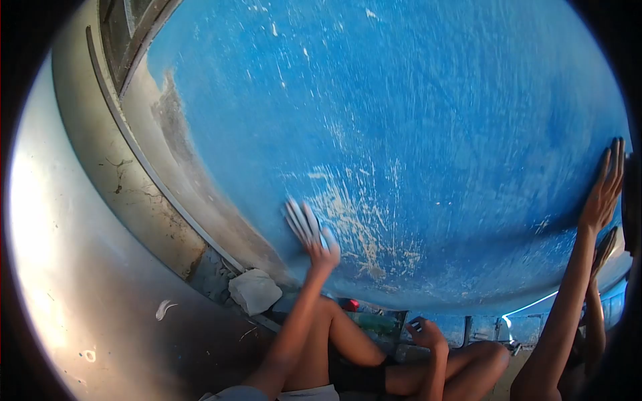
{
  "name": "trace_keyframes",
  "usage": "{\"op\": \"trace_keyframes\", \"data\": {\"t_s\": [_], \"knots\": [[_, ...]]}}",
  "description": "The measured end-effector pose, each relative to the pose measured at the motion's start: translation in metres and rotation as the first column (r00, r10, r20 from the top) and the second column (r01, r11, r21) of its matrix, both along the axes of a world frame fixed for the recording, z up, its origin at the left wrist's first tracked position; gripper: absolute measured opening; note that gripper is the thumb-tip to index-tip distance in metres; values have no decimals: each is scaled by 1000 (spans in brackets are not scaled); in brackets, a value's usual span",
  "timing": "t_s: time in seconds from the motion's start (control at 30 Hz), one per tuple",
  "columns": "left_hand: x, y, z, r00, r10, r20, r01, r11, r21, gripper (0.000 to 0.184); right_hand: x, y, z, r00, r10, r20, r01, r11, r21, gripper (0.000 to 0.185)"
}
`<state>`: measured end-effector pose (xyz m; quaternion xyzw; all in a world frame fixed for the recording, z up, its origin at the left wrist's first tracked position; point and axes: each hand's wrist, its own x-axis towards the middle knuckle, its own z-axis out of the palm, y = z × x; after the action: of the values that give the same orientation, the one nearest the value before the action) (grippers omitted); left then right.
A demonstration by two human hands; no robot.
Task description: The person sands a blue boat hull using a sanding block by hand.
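My left hand (313, 235) lies with outstretched fingers on a blue-painted surface (468, 134), just left of a patch of scraped, pale paint (361, 220). Its fingers look whitish and slightly blurred by motion; a pale bluish patch shows by the thumb. Low in front of the surface, above my bent knee (493, 357), my right hand (428, 333) is held with curled fingers. Something dark shows at its fingertips, but I cannot make out what, if anything, it holds.
A pale, rough lump (254, 291) sits by the lower left edge of the blue surface. A small red object (350, 305) lies beyond my left knee. At the far right, another person's hand (605, 187) presses flat on the surface, with a second hand (605, 252) below it.
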<state>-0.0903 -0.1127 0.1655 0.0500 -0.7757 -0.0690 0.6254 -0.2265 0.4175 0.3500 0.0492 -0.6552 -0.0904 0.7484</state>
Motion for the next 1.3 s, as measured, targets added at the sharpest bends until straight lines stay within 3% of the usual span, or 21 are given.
{"op": "trace_keyframes", "data": {"t_s": [0.03,0.07,0.13,0.2,0.33,0.47,0.6,0.77,0.83,0.93,1.03,1.13,1.23,1.3], "knots": [[0,-1,-32,1000,-7,13,7,1000,5,59,0,-3,0,1000,16,-11,-16,1000,-10,54],[4,1,-32,1000,-4,-4,4,1000,8,59,1,-14,-1,981,196,7,-195,976,-101,52],[4,2,-26,999,-5,35,5,1000,-8,61,13,-21,12,990,137,-35,-139,989,-49,48],[0,15,55,999,47,-11,-47,999,21,61,9,-13,15,993,118,-31,-119,992,-46,49],[-23,4,231,987,39,-156,-61,989,-135,57,1,-3,9,1000,29,-12,-29,1000,-2,51],[-33,-14,277,973,-29,-230,-19,979,-203,59,-8,3,3,1000,3,4,-3,1000,6,53],[-19,-2,196,989,31,-143,-42,997,-72,60,-7,12,0,1000,-18,21,18,1000,-3,56],[-3,10,-15,999,43,-13,-43,999,30,58,-3,4,2,1000,-23,9,23,1000,-21,59],[6,7,-71,994,28,108,-25,999,-32,59,-2,0,7,1000,-9,0,9,1000,-19,61],[5,22,-18,999,-10,46,9,1000,24,58,6,-1,8,1000,-10,-4,10,1000,-11,63],[-8,26,110,996,51,-72,-58,993,-99,57,-7,11,-4,999,-48,13,48,999,-12,65],[-21,15,214,988,4,-156,-19,995,-100,60,-9,8,-5,998,50,43,-47,997,-59,60],[-29,10,244,981,5,-193,-21,997,-79,62,-24,22,-13,994,24,104,-16,997,-73,63],[-24,18,217,987,7,-160,-21,996,-88,61,-33,27,-21,988,3,152,16,992,-123,73]]}}
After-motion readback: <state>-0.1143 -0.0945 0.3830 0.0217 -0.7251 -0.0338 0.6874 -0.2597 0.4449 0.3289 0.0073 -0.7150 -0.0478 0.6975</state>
